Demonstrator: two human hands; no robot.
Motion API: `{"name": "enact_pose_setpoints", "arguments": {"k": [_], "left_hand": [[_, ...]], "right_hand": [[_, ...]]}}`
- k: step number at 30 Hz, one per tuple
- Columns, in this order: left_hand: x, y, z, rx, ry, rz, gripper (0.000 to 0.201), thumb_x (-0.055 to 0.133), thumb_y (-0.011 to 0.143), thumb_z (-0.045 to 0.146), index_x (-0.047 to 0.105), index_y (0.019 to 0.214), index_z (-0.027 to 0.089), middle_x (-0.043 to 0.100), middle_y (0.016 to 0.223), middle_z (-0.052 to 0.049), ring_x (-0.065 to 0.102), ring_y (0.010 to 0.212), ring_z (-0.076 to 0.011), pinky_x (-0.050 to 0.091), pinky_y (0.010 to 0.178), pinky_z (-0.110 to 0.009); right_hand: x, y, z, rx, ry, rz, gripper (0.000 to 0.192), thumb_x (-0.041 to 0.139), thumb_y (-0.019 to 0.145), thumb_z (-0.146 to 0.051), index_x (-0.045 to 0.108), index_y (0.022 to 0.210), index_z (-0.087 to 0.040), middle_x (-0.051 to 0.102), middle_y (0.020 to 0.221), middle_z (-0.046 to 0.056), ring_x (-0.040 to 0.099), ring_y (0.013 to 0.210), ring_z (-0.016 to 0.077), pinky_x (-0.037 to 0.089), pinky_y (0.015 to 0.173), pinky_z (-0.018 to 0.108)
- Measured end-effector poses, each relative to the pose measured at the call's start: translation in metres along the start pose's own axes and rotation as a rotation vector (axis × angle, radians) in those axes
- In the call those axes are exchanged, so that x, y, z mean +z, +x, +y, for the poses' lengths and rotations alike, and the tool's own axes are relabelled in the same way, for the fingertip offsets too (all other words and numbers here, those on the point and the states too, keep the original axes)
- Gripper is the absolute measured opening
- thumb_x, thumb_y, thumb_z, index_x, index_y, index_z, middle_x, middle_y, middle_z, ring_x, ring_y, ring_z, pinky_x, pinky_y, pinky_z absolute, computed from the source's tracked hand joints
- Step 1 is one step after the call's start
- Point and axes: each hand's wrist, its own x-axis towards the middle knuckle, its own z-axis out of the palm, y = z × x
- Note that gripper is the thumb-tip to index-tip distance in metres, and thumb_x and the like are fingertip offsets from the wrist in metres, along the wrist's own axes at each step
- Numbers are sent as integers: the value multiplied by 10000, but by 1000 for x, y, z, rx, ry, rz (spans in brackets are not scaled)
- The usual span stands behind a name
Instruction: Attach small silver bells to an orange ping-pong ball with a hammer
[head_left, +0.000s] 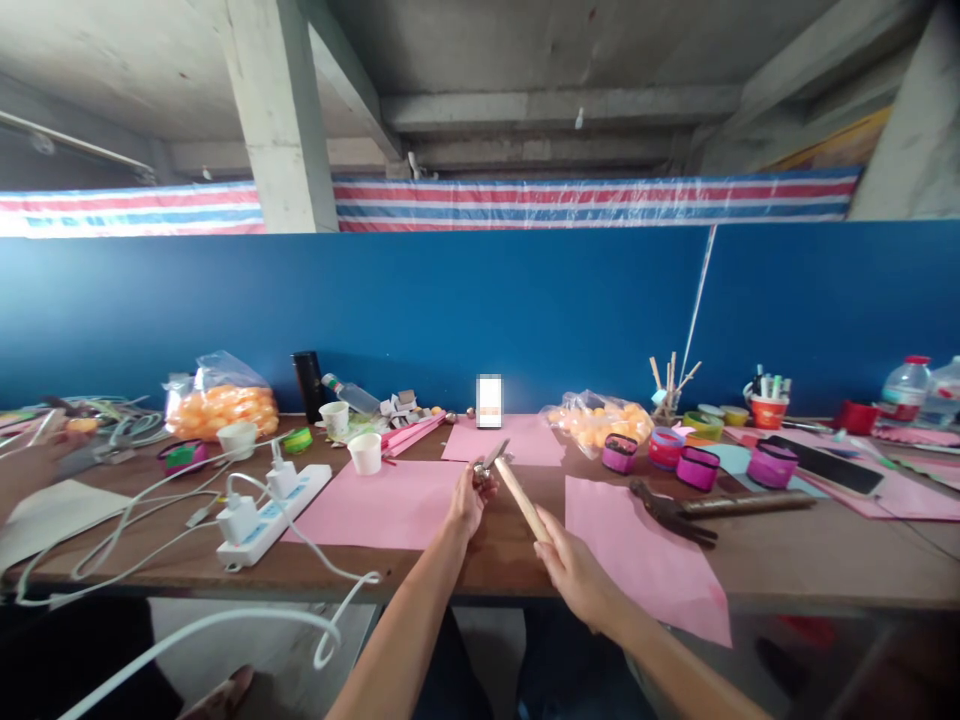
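Note:
My right hand [574,565] grips the lower end of a wooden handle of a small hammer [519,495], which slants up and to the left. My left hand [469,500] pinches the hammer's metal head [491,460] at the top. Both hands hover over the front middle of a brown wooden table [795,565], between two pink paper sheets [382,505] [637,555]. A third pink sheet [517,440] lies just behind the hammer.
A white power strip [274,510] with chargers and cables lies at left. A larger claw hammer [712,508] lies at right. Bags of orange balls [221,405] [600,420], paper cups [366,452], pink and purple tape rolls [697,467], a phone [489,400] and bottles [904,385] stand behind.

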Motion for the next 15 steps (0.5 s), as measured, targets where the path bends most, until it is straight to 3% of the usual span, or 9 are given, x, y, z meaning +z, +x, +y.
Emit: {"name": "enact_pose_setpoints", "arguments": {"k": [6,15], "left_hand": [[1,-3,2,11,-5,-31,364,522,741,340,542,1053,153,584,645,-11,576,563,-110,457,555,-234],[-4,1,-2,19,-10,-57,404,557,710,336,524,1080,178,593,679,0,599,602,-118,468,585,-245]], "right_hand": [[2,-2,3,5,-5,80,444,357,845,-276,379,1278,-184,635,941,84,621,801,193,516,704,305],[-2,0,7,41,-33,54,446,368,844,-291,376,1281,-201,630,918,74,620,743,177,511,663,291]]}}
